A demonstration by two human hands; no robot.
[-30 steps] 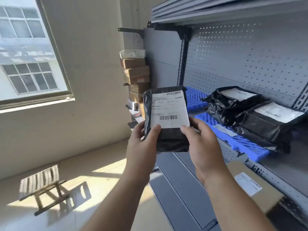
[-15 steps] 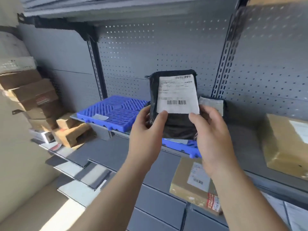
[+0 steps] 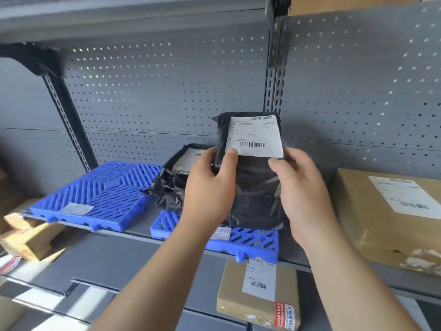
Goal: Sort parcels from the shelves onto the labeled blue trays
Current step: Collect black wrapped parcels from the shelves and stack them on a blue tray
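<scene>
Currently fingers of left hand [image 3: 210, 189] and right hand [image 3: 303, 194] clamp flat black plastic mailer [image 3: 255, 187] upright; blue slatted plastic tray [image 3: 253, 242] at 6 o'clock. Risk: crumpled black bag [image 3: 170, 189] at 9 o'clock crowds landing; mailer could slide off.

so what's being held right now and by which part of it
A black parcel, upright: left hand grips its left edge, thumb at the lower corner of the label; right hand grips its right edge below the label.

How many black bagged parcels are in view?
2. One black plastic-bag parcel is held upright in the left hand and right hand; a crumpled black bag parcel lies on the right-hand blue slatted plastic tray behind it. More may hide behind.
</scene>
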